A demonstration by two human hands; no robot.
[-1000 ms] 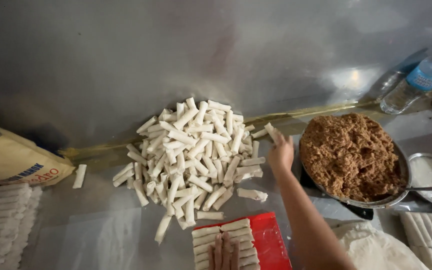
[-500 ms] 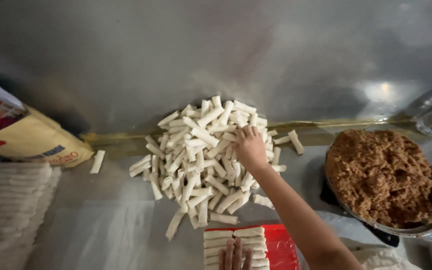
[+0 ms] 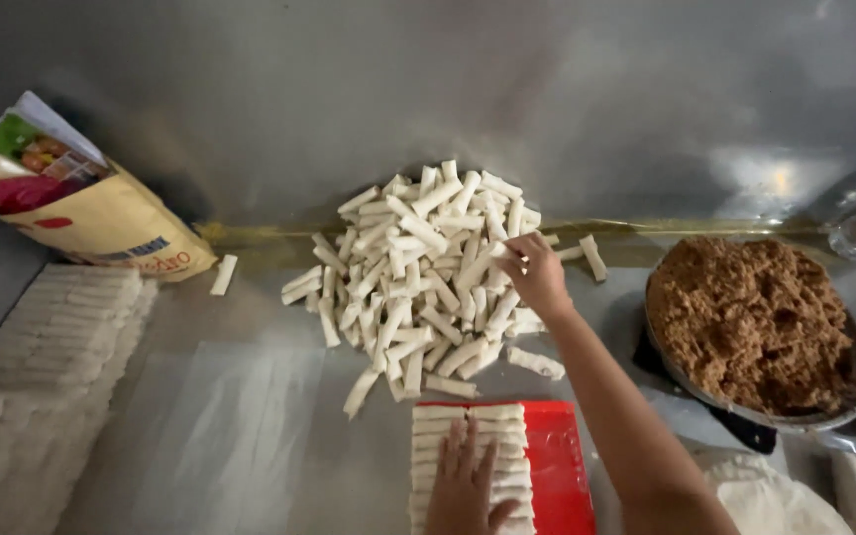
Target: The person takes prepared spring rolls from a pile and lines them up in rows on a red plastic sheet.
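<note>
Right hand (image 3: 537, 277) fingers pinching one white roll (image 3: 500, 252) at the pile of rolls (image 3: 418, 267) mid-worktop, left hand (image 3: 463, 485) flat, fingers spread, on rolls lined on red tray (image 3: 557, 466) at near edge, pan of brown filling (image 3: 755, 322) right.

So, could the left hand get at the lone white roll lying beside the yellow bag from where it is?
Probably yes. The left hand rests flat on the row of white rolls on the red tray, and only bare steel counter lies between it and the lone white roll beside the yellow bag.

Roll pile (image 3: 428, 267) left of pan (image 3: 757, 327)
</note>
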